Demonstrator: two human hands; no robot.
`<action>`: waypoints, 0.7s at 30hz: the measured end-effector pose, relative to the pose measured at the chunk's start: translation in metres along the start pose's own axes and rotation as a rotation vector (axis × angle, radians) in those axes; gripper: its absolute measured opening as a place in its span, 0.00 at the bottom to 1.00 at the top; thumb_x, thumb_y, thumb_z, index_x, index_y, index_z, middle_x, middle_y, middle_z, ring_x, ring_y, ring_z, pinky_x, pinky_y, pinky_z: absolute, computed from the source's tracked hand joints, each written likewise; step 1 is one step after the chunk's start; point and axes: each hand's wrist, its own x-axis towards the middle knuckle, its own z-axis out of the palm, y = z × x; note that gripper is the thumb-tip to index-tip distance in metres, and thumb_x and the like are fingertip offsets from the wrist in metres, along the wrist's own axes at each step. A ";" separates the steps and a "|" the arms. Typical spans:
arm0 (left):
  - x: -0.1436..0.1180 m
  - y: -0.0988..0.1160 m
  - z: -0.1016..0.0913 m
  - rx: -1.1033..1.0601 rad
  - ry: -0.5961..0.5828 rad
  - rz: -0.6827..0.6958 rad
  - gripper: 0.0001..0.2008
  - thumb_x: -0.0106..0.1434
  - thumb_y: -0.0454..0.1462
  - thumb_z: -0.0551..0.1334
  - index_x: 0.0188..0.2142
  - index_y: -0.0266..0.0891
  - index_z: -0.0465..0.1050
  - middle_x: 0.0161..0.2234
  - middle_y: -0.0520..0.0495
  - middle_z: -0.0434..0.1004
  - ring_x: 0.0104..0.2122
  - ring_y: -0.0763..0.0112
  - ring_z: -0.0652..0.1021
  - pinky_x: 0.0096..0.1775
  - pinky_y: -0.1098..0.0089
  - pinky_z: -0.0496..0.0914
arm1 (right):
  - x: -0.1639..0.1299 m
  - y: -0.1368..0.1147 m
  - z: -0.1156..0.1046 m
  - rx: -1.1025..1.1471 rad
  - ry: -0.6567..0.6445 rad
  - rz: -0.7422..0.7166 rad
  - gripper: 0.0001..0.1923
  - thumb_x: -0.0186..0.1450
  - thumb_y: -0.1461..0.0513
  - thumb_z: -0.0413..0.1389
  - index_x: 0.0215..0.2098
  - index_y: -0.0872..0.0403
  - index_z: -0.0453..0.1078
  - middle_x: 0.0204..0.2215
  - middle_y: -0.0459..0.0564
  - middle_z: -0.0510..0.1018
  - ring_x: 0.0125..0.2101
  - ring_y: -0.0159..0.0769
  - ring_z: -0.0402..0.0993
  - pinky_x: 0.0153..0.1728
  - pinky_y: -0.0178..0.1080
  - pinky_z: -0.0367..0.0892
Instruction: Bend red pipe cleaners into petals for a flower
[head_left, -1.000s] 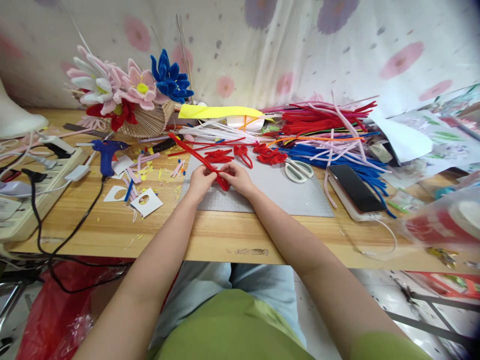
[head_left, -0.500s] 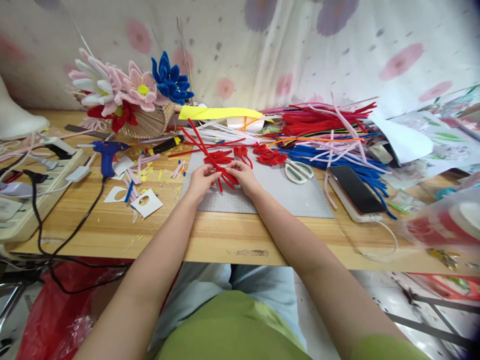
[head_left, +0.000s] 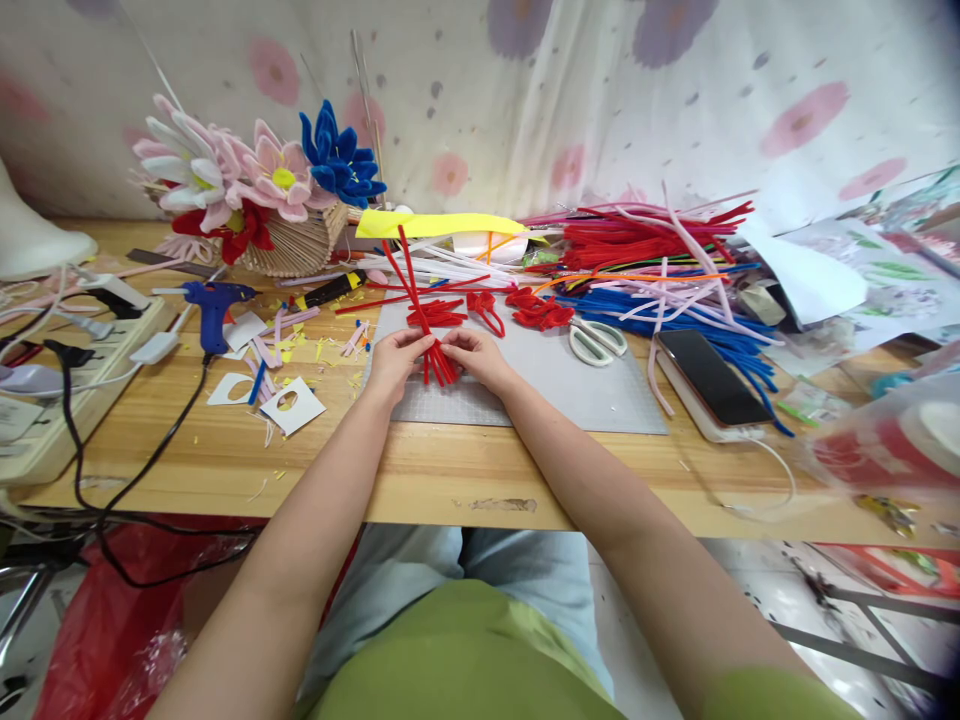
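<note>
Several red pipe cleaners are bunched between my two hands, with two long ends rising and crossing above and shorter ends fanning out below. My left hand pinches the bunch from the left with thumb and fingertips. From the right, my right hand has its fingertips closed on the same bunch. Just beyond lie more red pipe cleaner pieces on the grey cutting mat. A red pipe cleaner loop and shaped red petals rest to the right, beside white-handled scissors.
A blue glue gun and cut white cards lie left, near a power strip. Pipe-cleaner flowers stand at the back left. Piled blue pipe cleaners, a phone and a cup occupy the right.
The red pipe cleaners have turned more upright, and their lower ends now gather in a tighter fan between my hands. My left hand has shifted slightly left.
</note>
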 end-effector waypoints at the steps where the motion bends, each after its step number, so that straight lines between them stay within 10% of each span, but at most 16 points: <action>1: 0.000 0.001 0.000 0.010 -0.008 0.001 0.19 0.35 0.39 0.73 0.27 0.35 0.71 0.25 0.52 0.74 0.22 0.76 0.73 0.25 0.72 0.69 | 0.000 0.000 0.000 -0.004 0.002 -0.001 0.12 0.53 0.54 0.58 0.27 0.54 0.65 0.18 0.40 0.68 0.18 0.26 0.62 0.20 0.31 0.59; 21: 0.007 -0.004 0.003 -0.138 0.134 0.139 0.17 0.38 0.35 0.72 0.28 0.37 0.71 0.19 0.56 0.70 0.22 0.78 0.73 0.31 0.73 0.69 | 0.000 0.000 0.006 0.011 -0.121 0.009 0.14 0.57 0.52 0.57 0.27 0.53 0.61 0.16 0.39 0.69 0.16 0.26 0.64 0.19 0.31 0.61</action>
